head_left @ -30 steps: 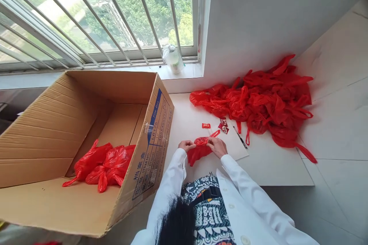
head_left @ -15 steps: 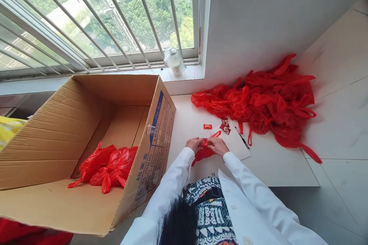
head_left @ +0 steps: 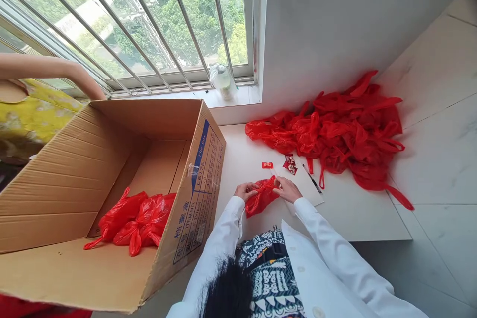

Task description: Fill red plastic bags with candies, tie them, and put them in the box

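Between my hands, low over the white table, is a red plastic bag (head_left: pixel 262 199). My left hand (head_left: pixel 246 191) pinches its left side, and my right hand (head_left: pixel 287 189) grips its upper right edge. What the bag holds is hidden. Just beyond lie a small red packet (head_left: pixel 267 165) and dark red wrapped packets (head_left: pixel 289 164). White paper (head_left: pixel 311 191) lies partly under my right hand, with a black pen (head_left: pixel 315 180) along its right side.
An open cardboard box (head_left: pixel 203 169) stands at left with several filled red bags (head_left: pixel 145 218) inside. A heap of red bags (head_left: pixel 343 134) covers the table's back right. A wrapped bottle (head_left: pixel 222 82) stands on the sill. Another person's arm (head_left: pixel 55 67) reaches behind the box.
My hands have moved apart, and the red bag between them is spread wider and shows more. Another person in yellow has come into view at the left, with an arm behind the box.
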Motion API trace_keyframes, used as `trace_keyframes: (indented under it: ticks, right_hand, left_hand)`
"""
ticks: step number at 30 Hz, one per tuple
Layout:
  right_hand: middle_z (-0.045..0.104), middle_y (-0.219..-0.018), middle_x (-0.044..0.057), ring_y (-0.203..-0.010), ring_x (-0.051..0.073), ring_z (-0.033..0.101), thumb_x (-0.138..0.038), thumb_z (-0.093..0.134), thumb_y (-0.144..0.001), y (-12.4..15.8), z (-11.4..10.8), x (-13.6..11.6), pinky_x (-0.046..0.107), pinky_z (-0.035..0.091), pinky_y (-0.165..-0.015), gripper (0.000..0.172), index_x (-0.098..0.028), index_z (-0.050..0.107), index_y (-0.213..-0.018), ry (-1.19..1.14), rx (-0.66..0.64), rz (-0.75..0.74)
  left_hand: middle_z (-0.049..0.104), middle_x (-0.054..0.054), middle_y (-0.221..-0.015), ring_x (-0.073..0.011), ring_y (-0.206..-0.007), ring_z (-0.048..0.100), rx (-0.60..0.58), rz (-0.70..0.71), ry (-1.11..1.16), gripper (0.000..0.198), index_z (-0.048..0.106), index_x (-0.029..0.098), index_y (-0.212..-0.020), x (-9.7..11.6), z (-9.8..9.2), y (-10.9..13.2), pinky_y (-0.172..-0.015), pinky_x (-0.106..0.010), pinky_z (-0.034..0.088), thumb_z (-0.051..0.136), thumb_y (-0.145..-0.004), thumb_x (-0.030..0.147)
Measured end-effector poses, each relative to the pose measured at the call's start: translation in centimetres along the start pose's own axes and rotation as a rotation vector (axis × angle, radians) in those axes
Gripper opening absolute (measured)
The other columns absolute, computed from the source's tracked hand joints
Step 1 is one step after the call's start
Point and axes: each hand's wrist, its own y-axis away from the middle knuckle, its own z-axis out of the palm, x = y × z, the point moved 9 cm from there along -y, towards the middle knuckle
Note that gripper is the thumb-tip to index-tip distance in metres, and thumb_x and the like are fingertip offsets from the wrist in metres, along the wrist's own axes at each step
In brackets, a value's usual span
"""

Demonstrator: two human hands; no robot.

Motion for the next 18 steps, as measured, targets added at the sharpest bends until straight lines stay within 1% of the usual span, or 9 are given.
trace_keyframes:
  ticks: [2, 3, 5, 7, 9, 11, 13, 15, 18]
  right_hand:
    - [0.061, -0.099, 0.003, -0.091, 0.018, 0.053, -0.027, 0.054, -0.078, -0.3, -0.4, -1.8, 0.027, 0.039, -0.073, 0.022, -0.024, 0.059, -0.099, 0.051, 0.011, -0.085]
    - [0.061, -0.101, 0.004, -0.094, 0.018, 0.052, -0.025, 0.053, -0.079, -0.6, -0.3, -2.7, 0.028, 0.038, -0.076, 0.022, -0.025, 0.060, -0.101, 0.083, -0.003, -0.122]
    - [0.063, -0.095, 0.004, -0.094, 0.019, 0.052, -0.018, 0.054, -0.078, -1.4, 0.7, -4.1, 0.029, 0.037, -0.077, 0.017, -0.024, 0.065, -0.090, 0.132, -0.059, -0.150]
    - [0.064, -0.082, 0.004, -0.086, 0.019, 0.054, -0.011, 0.057, -0.072, -2.1, 1.7, -4.9, 0.028, 0.036, -0.073, 0.014, -0.023, 0.066, -0.074, 0.139, -0.096, -0.133]
    - [0.063, -0.075, 0.002, -0.078, 0.017, 0.055, -0.008, 0.057, -0.069, -2.3, 2.3, -5.1, 0.027, 0.036, -0.069, 0.015, -0.021, 0.063, -0.066, 0.115, -0.090, -0.113]
    - [0.064, -0.077, 0.002, -0.076, 0.016, 0.055, -0.009, 0.054, -0.070, -2.1, 2.4, -4.7, 0.027, 0.035, -0.069, 0.015, -0.021, 0.062, -0.065, 0.076, -0.054, -0.084]
    - [0.064, -0.083, 0.002, -0.079, 0.016, 0.055, -0.012, 0.052, -0.073, -1.5, 1.8, -3.4, 0.026, 0.036, -0.071, 0.014, -0.021, 0.061, -0.070, 0.019, 0.007, -0.032]
    - [0.065, -0.087, 0.002, -0.081, 0.015, 0.055, -0.017, 0.048, -0.075, -0.8, 1.0, -1.5, 0.026, 0.037, -0.071, 0.013, -0.022, 0.060, -0.077, -0.058, 0.072, 0.043]
    - [0.065, -0.087, 0.002, -0.078, 0.015, 0.057, -0.025, 0.043, -0.077, 0.2, 0.3, 1.4, 0.026, 0.041, -0.069, 0.017, -0.020, 0.059, -0.083, -0.193, 0.134, 0.156]
  left_hand:
    - [0.056, 0.001, -0.075, -0.0112, -0.071, 0.053, 0.000, 0.012, -0.047, 0.019, 0.069, 0.022, -0.092, 0.7, -0.3, 0.0, -0.073, -0.025, 0.046, 0.060, -0.076, 0.024]
    - [0.056, 0.000, -0.080, -0.0124, -0.076, 0.053, 0.000, 0.017, -0.074, 0.018, 0.069, 0.023, -0.091, 1.1, -0.3, -0.1, -0.076, -0.026, 0.045, 0.061, -0.075, 0.023]
    - [0.055, -0.002, -0.088, -0.0170, -0.088, 0.052, -0.002, 0.023, -0.130, 0.018, 0.069, 0.024, -0.087, 2.0, -0.2, -0.4, -0.082, -0.030, 0.043, 0.067, -0.069, 0.023]
    - [0.055, -0.004, -0.092, -0.0233, -0.099, 0.048, -0.006, 0.024, -0.177, 0.019, 0.068, 0.024, -0.077, 2.9, 0.3, -0.8, -0.088, -0.036, 0.040, 0.075, -0.059, 0.021]
    - [0.057, -0.006, -0.091, -0.0275, -0.104, 0.045, -0.003, 0.020, -0.199, 0.020, 0.065, 0.022, -0.065, 3.6, 0.9, -1.1, -0.092, -0.042, 0.036, 0.080, -0.052, 0.020]
    - [0.058, -0.007, -0.084, -0.0285, -0.104, 0.044, 0.015, 0.006, -0.189, 0.019, 0.061, 0.020, -0.059, 3.8, 1.2, -1.2, -0.094, -0.045, 0.032, 0.079, -0.055, 0.024]
    - [0.060, -0.006, -0.080, -0.0280, -0.101, 0.045, 0.046, -0.013, -0.152, 0.020, 0.060, 0.020, -0.058, 3.4, 0.9, -1.2, -0.093, -0.046, 0.032, 0.076, -0.060, 0.032]
    - [0.061, -0.005, -0.079, -0.0253, -0.097, 0.048, 0.077, -0.026, -0.089, 0.023, 0.060, 0.020, -0.059, 2.4, 0.1, -0.9, -0.091, -0.043, 0.035, 0.071, -0.065, 0.039]
    - [0.062, -0.002, -0.078, -0.0180, -0.084, 0.054, 0.111, -0.029, 0.042, 0.026, 0.059, 0.018, -0.068, 0.5, -1.3, -0.2, -0.082, -0.033, 0.042, 0.058, -0.074, 0.043]
